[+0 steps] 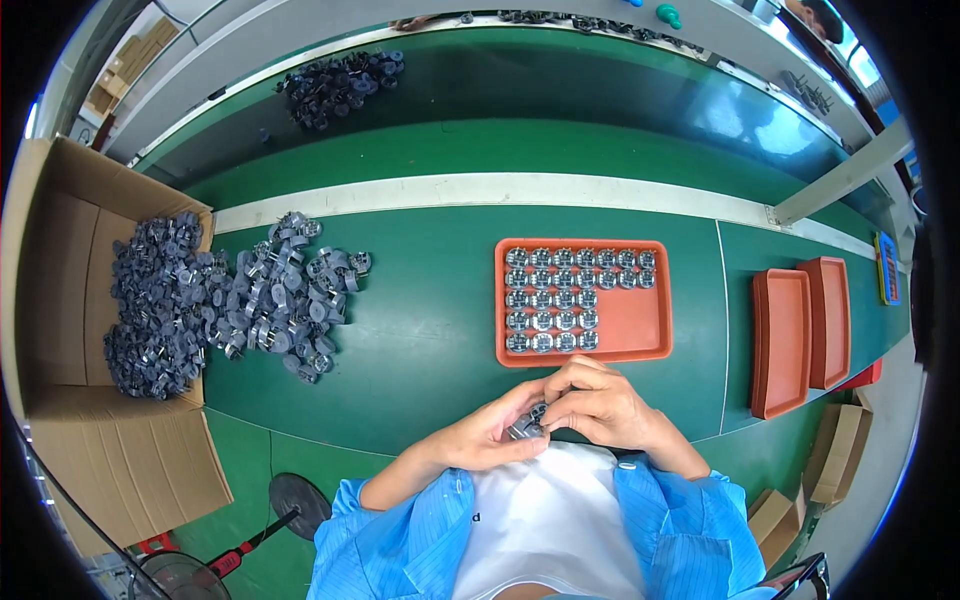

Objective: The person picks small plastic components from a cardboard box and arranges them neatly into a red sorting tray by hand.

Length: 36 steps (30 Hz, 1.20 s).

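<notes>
Close to my body, at the table's front edge, my left hand [495, 432] is closed around a small grey plastic part with bright metal on it [525, 426]. My right hand [603, 402] meets it there, thumb and fingers pinched at the part's top; whatever else they hold is hidden. Just beyond my hands lies an orange-red tray [635, 325]. Rows of round, silvery-faced parts [542, 300] fill its left side and far rows, while its near right corner shows bare bottom.
At left, a cardboard box [60, 290] lies open toward the table, with a heap of grey parts [285, 295] spilling out. Stacked orange-red trays [782, 340] stand at right. A conveyor belt [560, 80] runs behind, carrying dark parts [340, 88]. A fan [300, 505] stands at lower left.
</notes>
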Each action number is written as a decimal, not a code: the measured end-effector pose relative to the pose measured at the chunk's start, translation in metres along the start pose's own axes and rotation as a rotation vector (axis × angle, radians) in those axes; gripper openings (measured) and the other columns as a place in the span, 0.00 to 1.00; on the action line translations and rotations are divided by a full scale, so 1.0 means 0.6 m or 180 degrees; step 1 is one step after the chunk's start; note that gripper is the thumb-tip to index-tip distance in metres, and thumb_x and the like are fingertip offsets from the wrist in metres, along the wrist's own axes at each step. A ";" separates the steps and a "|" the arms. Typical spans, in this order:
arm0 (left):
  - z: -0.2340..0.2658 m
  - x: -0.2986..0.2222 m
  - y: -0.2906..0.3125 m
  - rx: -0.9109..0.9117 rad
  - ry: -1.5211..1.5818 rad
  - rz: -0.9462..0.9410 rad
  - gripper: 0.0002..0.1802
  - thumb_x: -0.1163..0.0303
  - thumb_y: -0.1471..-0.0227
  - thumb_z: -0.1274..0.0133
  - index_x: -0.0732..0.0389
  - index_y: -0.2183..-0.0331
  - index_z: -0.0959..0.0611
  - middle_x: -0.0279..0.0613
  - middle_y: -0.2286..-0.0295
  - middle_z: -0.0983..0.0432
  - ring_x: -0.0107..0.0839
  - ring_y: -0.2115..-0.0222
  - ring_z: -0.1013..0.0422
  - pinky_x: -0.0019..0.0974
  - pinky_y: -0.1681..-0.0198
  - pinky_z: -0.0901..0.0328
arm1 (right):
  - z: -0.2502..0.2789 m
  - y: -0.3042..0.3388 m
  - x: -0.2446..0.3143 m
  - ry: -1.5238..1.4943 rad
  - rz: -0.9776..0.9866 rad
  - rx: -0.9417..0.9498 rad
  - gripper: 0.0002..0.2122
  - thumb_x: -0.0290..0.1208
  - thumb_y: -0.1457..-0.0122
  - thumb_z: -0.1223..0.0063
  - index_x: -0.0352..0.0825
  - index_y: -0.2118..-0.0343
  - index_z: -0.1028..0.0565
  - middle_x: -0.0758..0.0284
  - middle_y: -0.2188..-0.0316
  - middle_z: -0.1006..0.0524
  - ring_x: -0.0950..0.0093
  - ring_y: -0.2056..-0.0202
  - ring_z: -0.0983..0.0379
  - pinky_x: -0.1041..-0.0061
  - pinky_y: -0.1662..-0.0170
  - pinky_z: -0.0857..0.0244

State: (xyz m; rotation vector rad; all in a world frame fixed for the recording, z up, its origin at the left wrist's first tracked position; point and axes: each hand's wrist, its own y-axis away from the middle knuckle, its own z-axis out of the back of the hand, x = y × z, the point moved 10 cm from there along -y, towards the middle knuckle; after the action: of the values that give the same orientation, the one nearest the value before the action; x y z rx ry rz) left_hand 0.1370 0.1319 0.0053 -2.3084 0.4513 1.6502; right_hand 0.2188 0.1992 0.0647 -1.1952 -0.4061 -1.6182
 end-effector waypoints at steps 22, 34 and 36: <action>-0.012 0.025 0.004 0.0169 0.0703 0.0656 0.35 0.70 0.25 0.58 0.65 0.26 0.50 0.37 0.62 0.31 0.22 0.69 0.35 0.28 0.65 0.35 | 0.026 0.013 0.033 0.1268 0.0076 -0.0271 0.05 0.27 0.50 0.37 0.38 0.69 0.19 0.72 0.59 0.19 0.71 0.58 0.24 0.68 0.57 0.38; 0.007 0.017 -0.005 -0.0502 0.1491 0.0849 0.28 0.66 0.25 0.58 0.65 0.30 0.36 0.41 0.64 0.23 0.24 0.69 0.28 0.28 0.67 0.34 | 0.065 0.024 0.052 0.1030 0.0203 -0.0656 0.09 0.21 0.55 0.35 0.38 0.68 0.18 0.71 0.59 0.17 0.69 0.54 0.23 0.67 0.56 0.37; 0.012 0.032 0.000 -0.0779 0.1784 0.0953 0.28 0.65 0.25 0.54 0.65 0.31 0.33 0.43 0.63 0.21 0.25 0.68 0.26 0.27 0.67 0.32 | 0.050 0.020 0.051 0.0516 0.0184 -0.0631 0.10 0.17 0.56 0.34 0.38 0.70 0.18 0.71 0.60 0.16 0.68 0.54 0.24 0.67 0.55 0.37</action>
State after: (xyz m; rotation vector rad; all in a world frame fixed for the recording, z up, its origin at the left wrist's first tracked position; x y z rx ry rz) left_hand 0.1365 0.1330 -0.0152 -3.0144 0.7774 1.1921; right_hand 0.2451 0.2004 0.1004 -1.1994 -0.1087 -1.7202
